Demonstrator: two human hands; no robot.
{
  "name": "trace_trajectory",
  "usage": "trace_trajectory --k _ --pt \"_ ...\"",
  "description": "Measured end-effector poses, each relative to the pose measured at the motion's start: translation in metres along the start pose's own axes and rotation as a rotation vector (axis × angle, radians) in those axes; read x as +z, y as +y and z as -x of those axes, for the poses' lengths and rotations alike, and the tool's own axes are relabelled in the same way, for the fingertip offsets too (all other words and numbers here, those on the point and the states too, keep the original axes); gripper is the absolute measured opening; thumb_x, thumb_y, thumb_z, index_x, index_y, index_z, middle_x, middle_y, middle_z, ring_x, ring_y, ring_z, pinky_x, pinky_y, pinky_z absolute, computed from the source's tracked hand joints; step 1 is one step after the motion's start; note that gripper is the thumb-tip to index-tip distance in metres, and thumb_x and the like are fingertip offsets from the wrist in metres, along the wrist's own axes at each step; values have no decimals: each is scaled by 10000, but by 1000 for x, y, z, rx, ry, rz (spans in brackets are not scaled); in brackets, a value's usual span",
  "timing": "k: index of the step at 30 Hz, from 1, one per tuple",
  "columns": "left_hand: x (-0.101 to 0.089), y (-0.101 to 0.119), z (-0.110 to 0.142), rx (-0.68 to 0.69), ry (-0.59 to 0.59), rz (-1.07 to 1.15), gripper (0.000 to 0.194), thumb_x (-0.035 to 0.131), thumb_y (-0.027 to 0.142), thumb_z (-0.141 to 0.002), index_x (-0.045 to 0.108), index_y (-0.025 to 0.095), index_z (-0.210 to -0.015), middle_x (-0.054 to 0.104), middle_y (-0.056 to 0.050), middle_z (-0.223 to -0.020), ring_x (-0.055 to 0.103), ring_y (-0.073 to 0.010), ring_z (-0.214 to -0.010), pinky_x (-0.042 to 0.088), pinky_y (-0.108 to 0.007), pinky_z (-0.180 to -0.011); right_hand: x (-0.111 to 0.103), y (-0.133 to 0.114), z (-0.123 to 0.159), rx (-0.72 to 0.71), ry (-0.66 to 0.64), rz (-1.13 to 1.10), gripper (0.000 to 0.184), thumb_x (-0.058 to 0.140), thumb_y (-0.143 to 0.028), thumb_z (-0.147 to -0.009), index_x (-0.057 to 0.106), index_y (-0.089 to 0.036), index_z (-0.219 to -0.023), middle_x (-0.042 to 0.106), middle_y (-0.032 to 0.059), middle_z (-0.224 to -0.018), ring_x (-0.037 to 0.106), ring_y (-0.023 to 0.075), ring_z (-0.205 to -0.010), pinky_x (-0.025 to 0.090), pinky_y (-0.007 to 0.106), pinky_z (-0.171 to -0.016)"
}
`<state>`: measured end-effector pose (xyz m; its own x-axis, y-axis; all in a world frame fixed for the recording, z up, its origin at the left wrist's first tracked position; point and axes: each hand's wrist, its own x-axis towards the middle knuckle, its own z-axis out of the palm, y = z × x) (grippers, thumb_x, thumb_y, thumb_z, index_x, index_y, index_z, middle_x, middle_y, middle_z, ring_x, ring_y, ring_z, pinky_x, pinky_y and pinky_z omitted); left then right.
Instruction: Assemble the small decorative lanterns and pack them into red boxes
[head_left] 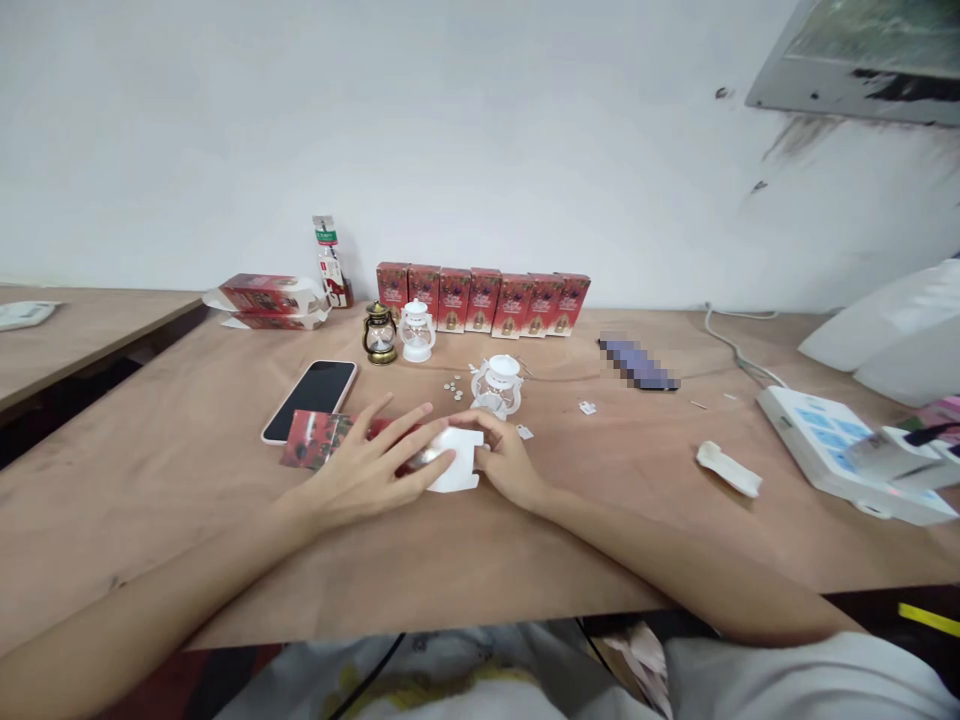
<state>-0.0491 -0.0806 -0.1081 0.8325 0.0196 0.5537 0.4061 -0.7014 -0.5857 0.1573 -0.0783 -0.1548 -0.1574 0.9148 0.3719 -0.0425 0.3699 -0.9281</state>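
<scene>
A flattened red carton (311,438) with white end flaps (463,470) lies on the table before me. My left hand (367,465) rests across it, fingers spread and flat. At the white end, my right hand (508,465) curls its thumb and fingers around the flap's edge; its fingertips are partly hidden. Just beyond my right hand stands a small white lantern (501,383) with a clear globe. Farther back, a bronze lantern (380,335) and another white lantern (417,332) stand side by side. Several small round pieces (454,386) lie between them and my hands.
Several upright red boxes (484,300) line the wall. Left of my hands lies a phone (311,400), partly under the carton. Stacked cartons (262,295) and a snack pouch (332,265) stand back left. At right are a blurred-out object (637,365), a crumpled wrapper (729,470) and a power strip (821,435).
</scene>
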Motion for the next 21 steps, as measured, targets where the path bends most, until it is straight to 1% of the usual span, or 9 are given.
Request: trace_trajectory --k 2,3,5,8,9,11,15,18,21 --pt "2 0 0 -3 -39 7 302 557 230 -859 522 254 -1158 649 -106 -1183 591 -249 -1120 398 -453 -973 1 -3 3 -51 -10 38 284 572 -130 -649 658 -228 -901 632 4 -935 596 158 -873 486 301 -798" --pt "3 -1 0 -4 -52 3 319 549 216 -859 518 268 -1172 644 -108 -1184 602 -243 -1087 419 -433 -936 2 -5 4 -53 -20 37 295 578 -130 -658 645 -232 -927 632 6 -950 597 162 -898 484 305 -810" --pt "3 -2 1 -11 -61 -9 331 542 205 -862 523 288 -1181 643 -109 -1168 619 -231 -1014 444 -390 -854 2 -7 4 -14 -50 -12 303 587 -148 -690 610 -241 -977 640 8 -977 607 163 -902 493 305 -787" --pt "3 -3 2 -20 -31 -13 319 540 229 -872 541 296 -1184 647 -114 -1132 623 -231 -967 445 -356 -771 1 -7 3 9 -80 -106 213 597 -242 -762 584 -244 -975 655 11 -971 618 165 -896 507 301 -757" --pt "3 -4 2 -25 -19 -13 319 541 239 -875 544 297 -1188 648 -114 -1126 621 -232 -971 443 -352 -763 0 -7 2 2 -78 -120 184 606 -283 -777 587 -241 -955 657 11 -955 617 166 -905 505 300 -767" --pt "4 -4 3 -35 -1 -15 333 558 239 -870 547 300 -1197 648 -112 -1121 619 -232 -984 442 -348 -764 0 -6 0 7 -65 -134 181 626 -358 -792 596 -236 -922 658 6 -911 612 161 -902 497 286 -769" --pt "6 -2 4 -38 14 -14 410 627 193 -823 541 316 -1205 651 -91 -1126 620 -222 -1001 456 -349 -807 -1 -4 -3 103 -48 -196 257 679 -449 -755 616 -228 -870 635 -20 -788 575 120 -708 458 238 -629" --pt "5 -2 4 -15 9 19 427 645 173 -806 546 322 -1193 651 -80 -1138 618 -218 -1013 461 -351 -834 -1 -2 -4 151 -25 -268 292 737 -460 -689 638 -219 -821 612 -37 -711 522 97 -604 414 222 -557" --pt "4 -4 4 -12 13 31 389 630 156 -811 563 308 -1163 649 -89 -1141 616 -225 -1020 461 -347 -815 -1 -1 -4 161 -1 -279 287 755 -442 -669 660 -221 -825 630 -30 -738 545 103 -634 428 229 -578"
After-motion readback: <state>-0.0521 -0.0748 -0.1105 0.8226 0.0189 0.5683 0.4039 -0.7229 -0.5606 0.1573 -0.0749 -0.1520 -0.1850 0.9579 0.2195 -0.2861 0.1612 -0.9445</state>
